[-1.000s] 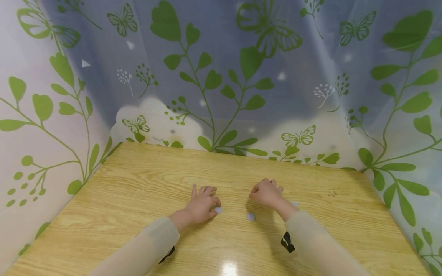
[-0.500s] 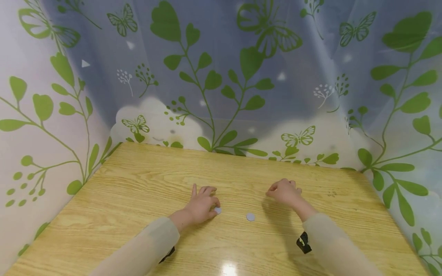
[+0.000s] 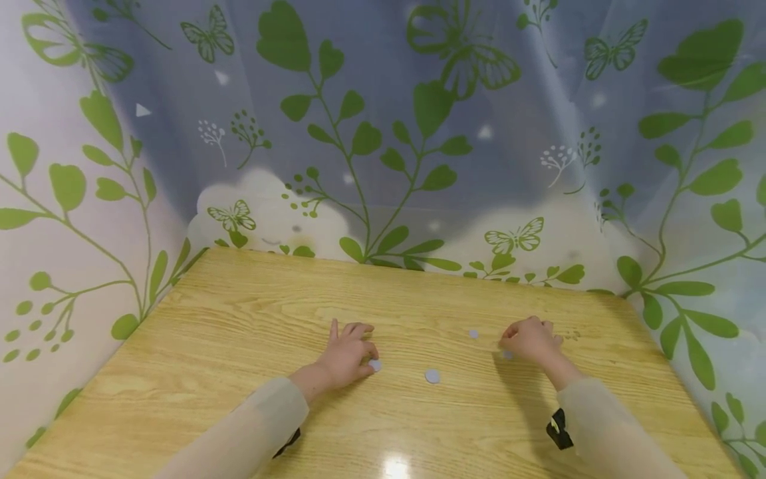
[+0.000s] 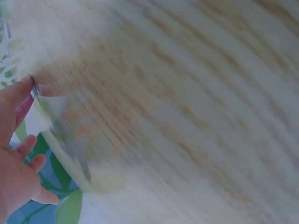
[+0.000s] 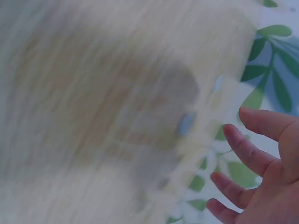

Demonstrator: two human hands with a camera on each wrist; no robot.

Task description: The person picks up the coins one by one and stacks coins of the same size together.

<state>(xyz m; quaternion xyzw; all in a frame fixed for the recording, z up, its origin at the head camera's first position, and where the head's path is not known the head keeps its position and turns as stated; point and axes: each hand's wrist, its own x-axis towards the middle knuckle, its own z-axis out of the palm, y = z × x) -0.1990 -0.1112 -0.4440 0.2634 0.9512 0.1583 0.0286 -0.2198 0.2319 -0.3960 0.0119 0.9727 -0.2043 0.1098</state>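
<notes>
My left hand pinches a small silvery coin between fingertips and thumb, just left of the table's middle. In the left wrist view that coin shows edge-on at the fingertips, and the other fingers are spread. Over to the right, my right hand hovers above the table with nothing held. The right wrist view shows its fingers apart and fairly straight. A coin lies beneath its fingertips, partly covered in the head view. Further left are another coin and a nearer one, both flat on the wood.
The light wooden table runs back to a curtain printed with green leaves and butterflies, which also hangs at both sides. A faint small mark is on the tabletop right of my right hand.
My right hand has moved rightward across the table. One coin now shows where that hand was half a second ago. The left hand stays in place with its coin.
</notes>
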